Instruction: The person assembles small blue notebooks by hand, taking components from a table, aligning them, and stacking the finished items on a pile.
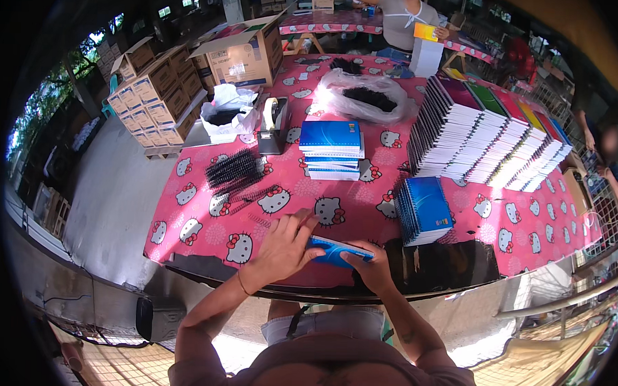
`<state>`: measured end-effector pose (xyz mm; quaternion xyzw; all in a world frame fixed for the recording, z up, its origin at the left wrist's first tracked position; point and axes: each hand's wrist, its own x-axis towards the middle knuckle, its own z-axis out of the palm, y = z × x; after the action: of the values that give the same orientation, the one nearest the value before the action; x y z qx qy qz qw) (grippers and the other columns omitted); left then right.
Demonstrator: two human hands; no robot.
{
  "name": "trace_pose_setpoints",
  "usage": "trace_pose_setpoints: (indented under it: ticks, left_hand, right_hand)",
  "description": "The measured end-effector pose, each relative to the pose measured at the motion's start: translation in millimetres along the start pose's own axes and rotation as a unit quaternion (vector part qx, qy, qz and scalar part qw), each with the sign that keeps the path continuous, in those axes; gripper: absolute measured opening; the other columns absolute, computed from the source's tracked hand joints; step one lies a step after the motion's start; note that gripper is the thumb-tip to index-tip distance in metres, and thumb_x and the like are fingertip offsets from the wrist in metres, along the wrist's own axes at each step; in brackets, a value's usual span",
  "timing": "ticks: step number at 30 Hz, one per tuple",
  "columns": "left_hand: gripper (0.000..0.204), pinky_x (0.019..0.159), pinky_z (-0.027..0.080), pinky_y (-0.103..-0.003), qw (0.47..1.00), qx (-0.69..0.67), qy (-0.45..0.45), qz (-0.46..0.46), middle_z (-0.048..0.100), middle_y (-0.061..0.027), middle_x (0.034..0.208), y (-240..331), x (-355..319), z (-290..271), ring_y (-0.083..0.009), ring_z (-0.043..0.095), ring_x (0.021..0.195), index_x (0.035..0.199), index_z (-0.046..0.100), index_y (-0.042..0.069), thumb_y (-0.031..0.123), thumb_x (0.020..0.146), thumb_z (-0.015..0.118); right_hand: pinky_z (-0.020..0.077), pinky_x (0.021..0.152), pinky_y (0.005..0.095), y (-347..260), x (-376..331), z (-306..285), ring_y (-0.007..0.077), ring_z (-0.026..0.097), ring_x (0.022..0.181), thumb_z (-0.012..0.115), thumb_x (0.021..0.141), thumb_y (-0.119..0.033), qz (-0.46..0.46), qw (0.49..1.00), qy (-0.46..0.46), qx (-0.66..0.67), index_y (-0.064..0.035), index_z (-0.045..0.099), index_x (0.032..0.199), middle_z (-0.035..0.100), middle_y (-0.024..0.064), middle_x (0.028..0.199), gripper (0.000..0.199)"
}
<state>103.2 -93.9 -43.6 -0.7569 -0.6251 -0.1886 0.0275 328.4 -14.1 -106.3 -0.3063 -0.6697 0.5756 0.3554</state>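
A blue notebook (334, 253) is held tilted over the table's near edge. My left hand (283, 245) is closed at its left end, fingers along the far edge and thumb on the cover. My right hand (369, 264) grips the right end, with the thumb on top. A thin dark spiral coil (259, 220) shows just left of my left fingers; whether they touch it is hidden. Beyond lies a heap of black spiral coils (232, 171). Blue notebooks stand in a middle stack (330, 140) and a near-right stack (427, 207).
A long row of stacked coloured notebooks (481, 131) fills the table's right. Behind are a clear plastic bag (333, 92) of black coils, a tape dispenser (272, 127), a white bag (226, 115) and a cardboard box (242, 58). Another person (403, 23) stands at the far side.
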Motion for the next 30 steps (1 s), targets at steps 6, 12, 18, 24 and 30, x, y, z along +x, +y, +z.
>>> trace_pose_setpoints:
  ticks: [6,12,18,24,30]
  left_hand:
    - [0.078,0.111,0.014,-0.070,0.997,0.059,0.029,-0.036,0.034,-0.0249,0.154,46,-38,57,-0.0413,0.029,0.145,0.144,0.039,-0.006,0.052,0.094,0.054]
    - [0.088,0.112,0.011,-0.069,0.990,0.133,0.054,-0.012,0.034,-0.0263,0.153,34,-15,49,-0.0411,0.026,0.146,0.147,0.034,-0.005,0.061,0.091,0.051]
    - [0.093,0.114,0.012,-0.066,0.956,0.277,0.087,-0.043,0.035,-0.0308,0.151,26,24,15,-0.0420,0.028,0.146,0.142,0.039,-0.008,0.068,0.090,0.048]
    - [0.085,0.112,0.019,-0.064,0.987,0.118,0.106,0.002,0.038,-0.0271,0.150,43,3,33,-0.0416,0.033,0.143,0.144,0.039,-0.005,0.061,0.091,0.051]
    - [0.091,0.115,0.016,-0.063,0.990,0.092,0.068,0.080,0.037,-0.0258,0.152,50,-41,76,-0.0397,0.029,0.146,0.146,0.036,-0.005,0.064,0.089,0.053]
  right_hand:
    - [0.0506,0.075,0.0232,-12,-1,7,0.0073,0.062,0.082,0.075,0.088,-0.012,-0.033,0.995,0.076,0.060,0.0009,0.070,0.108,0.070,0.0031,0.093,0.025]
    - [0.0511,0.076,0.0233,-20,-2,2,0.0070,0.062,0.083,0.074,0.089,-0.012,-0.014,0.995,0.063,0.078,0.0014,0.070,0.108,0.070,0.0029,0.092,0.024]
    - [0.0520,0.076,0.0242,-20,-4,7,0.0073,0.062,0.083,0.074,0.089,-0.011,-0.008,0.995,0.056,0.079,0.0036,0.069,0.106,0.070,0.0037,0.092,0.024]
    - [0.0514,0.075,0.0246,-13,-4,7,0.0073,0.063,0.084,0.072,0.090,-0.014,-0.021,0.998,0.035,0.054,0.0038,0.069,0.107,0.072,0.0055,0.091,0.025]
    - [0.0514,0.076,0.0253,-31,0,-3,0.0059,0.062,0.083,0.072,0.090,-0.013,-0.041,0.996,0.019,0.078,0.0007,0.069,0.109,0.072,0.0050,0.090,0.024]
